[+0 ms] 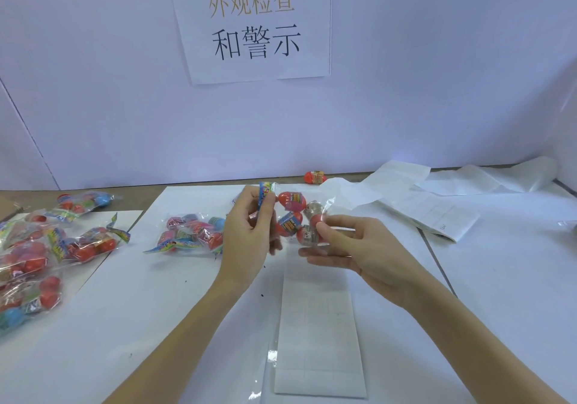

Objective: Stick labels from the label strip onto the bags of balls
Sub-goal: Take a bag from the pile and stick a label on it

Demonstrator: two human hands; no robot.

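Fingers (265,204) of both hands pinch a clear plastic bag of red balls (293,216); white label strip (318,325) lies below them on the bench.

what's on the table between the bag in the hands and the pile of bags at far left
In the head view, one more bag of balls lies on the white sheet between the held bag and the left pile.

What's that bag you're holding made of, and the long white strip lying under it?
The held bag looks like thin clear plastic film: glossy, crinkled, balls visible through it. The label strip looks like matte white paper, faintly gridded, possibly on a shiny backing.
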